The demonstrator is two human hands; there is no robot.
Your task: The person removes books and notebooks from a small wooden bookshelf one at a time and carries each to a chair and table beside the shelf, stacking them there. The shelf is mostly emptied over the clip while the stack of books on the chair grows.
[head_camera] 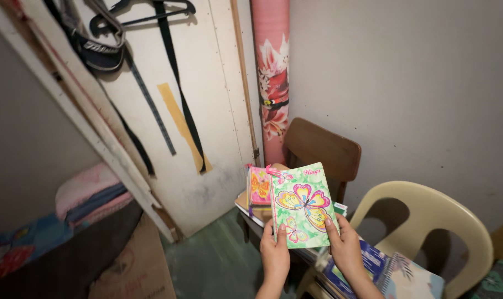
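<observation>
Butterfly notebook (304, 205), green cover, is being held upright above a small stacked table (246, 206). Left hand (275, 256) and right hand (345, 249) are pinching its lower edge, thumbs in front. Pink booklet (259, 185) is lying behind; cream plastic chair (428, 221) is standing right.

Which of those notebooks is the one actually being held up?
The green notebook with the big butterfly, gripped at its lower edge by the left hand and right hand. The pink notebook and blue spiral notebook lie untouched.
</observation>
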